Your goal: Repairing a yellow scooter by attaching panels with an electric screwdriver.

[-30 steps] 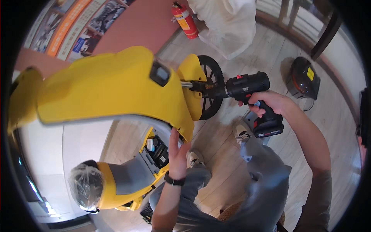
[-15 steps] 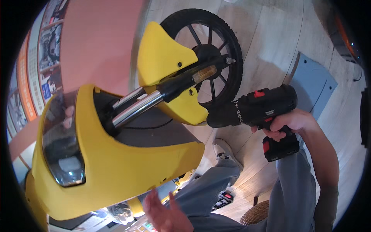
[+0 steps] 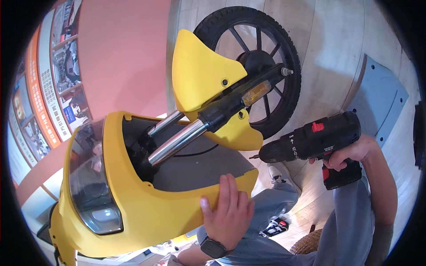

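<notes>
My left hand rests with fingers spread on the yellow front shell of a scooter, just below its open upper edge. The shell has a dark, clear headlight window. My right hand grips a black cordless drill; its bit points left, a little beyond the shell's right corner. Two chrome fork tubes run from inside the shell to a black spoked wheel, flanked by yellow mudguard pieces.
A grey-blue panel lies on the floor at the right. A pink wall with picture boards fills the left. Below are my legs and shoes, a small open case and a woven object.
My view has swung onto the scooter's front end. My left hand has moved onto the front shell. The drill, still in my right hand, now shows its bit clear of the scooter.
</notes>
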A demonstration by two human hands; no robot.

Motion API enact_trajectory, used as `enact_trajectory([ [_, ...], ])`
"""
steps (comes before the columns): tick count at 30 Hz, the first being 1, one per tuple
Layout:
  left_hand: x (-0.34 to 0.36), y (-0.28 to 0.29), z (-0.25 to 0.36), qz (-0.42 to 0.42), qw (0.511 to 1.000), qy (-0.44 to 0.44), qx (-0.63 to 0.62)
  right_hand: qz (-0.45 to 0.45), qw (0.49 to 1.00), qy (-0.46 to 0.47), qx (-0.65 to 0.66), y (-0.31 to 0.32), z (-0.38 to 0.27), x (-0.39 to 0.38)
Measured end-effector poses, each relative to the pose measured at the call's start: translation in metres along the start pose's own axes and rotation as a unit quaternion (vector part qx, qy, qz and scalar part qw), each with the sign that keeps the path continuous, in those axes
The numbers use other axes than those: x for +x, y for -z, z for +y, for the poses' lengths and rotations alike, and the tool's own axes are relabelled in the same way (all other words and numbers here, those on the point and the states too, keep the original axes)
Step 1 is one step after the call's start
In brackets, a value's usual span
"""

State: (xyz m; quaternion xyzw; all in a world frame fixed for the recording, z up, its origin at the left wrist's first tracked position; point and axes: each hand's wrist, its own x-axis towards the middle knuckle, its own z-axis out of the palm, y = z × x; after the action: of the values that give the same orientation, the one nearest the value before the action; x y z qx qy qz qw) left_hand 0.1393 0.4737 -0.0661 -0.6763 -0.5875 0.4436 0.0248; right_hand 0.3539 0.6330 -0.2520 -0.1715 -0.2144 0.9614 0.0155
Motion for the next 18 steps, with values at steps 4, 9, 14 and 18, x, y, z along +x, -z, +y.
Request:
enact_trajectory([
  [4,-0.011,0.004,-0.003,0.006,0.998,-0.036,0.049,-0.02,1.0,-0.016,-0.003,0.002,0.006,0.001],
  [9,-0.019,-0.001,-0.004,0.021,0.998,-0.048,0.033,-0.028,0.998,-0.043,-0.02,0.013,0.011,-0.008],
  [14,-0.018,0.008,-0.004,-0.007,0.997,-0.051,0.051,-0.048,0.995,-0.078,-0.04,0.022,0.013,-0.005],
  [18,-0.017,0.005,-0.005,-0.004,0.997,-0.063,0.051,-0.055,0.992,-0.098,-0.053,0.027,0.013,-0.002],
])
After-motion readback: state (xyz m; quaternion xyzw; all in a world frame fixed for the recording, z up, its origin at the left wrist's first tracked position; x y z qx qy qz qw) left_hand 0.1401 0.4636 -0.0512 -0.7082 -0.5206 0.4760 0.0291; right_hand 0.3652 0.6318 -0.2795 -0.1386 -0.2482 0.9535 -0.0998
